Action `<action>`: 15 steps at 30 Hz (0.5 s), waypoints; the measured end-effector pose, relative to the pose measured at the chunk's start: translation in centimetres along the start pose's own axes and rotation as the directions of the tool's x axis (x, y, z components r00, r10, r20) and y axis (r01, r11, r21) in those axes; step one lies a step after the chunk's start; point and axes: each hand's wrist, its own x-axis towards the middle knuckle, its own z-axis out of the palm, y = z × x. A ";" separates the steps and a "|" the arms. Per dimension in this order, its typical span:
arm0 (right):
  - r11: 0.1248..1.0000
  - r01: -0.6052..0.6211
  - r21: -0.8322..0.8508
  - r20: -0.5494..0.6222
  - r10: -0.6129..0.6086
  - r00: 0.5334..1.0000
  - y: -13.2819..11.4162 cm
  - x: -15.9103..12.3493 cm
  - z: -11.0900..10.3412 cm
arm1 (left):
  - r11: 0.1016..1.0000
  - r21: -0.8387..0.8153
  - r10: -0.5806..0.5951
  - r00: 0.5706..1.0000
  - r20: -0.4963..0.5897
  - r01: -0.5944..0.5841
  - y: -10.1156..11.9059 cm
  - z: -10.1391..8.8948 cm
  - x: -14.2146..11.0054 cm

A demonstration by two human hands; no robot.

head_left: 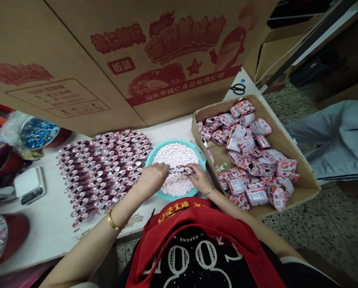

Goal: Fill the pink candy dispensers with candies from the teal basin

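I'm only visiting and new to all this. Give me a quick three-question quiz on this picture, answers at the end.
1. What colour is the basin of small pale pieces? A) red B) turquoise C) yellow
2. True or false: the black scissors lie outside the open cardboard box beside the basin.
3. What is being held over the basin?

Key: 1. B, turquoise. 2. True. 3. A printed pack.
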 end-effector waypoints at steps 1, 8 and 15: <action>1.000 0.005 -0.009 0.007 -0.005 1.000 0.1 0.0 0.1 | 0.999 0.044 -0.001 1.000 0.003 0.001 0.7 -0.5 0.1; 0.999 -0.046 0.007 -0.046 0.047 0.998 1.1 -0.2 -0.2 | 0.994 0.042 -0.094 0.994 -0.062 0.097 -2.2 1.2 0.1; 0.986 -0.147 0.084 -0.160 0.159 0.974 1.0 -0.9 -1.6 | 0.932 -0.300 -0.205 0.978 0.021 0.202 -5.0 12.3 3.8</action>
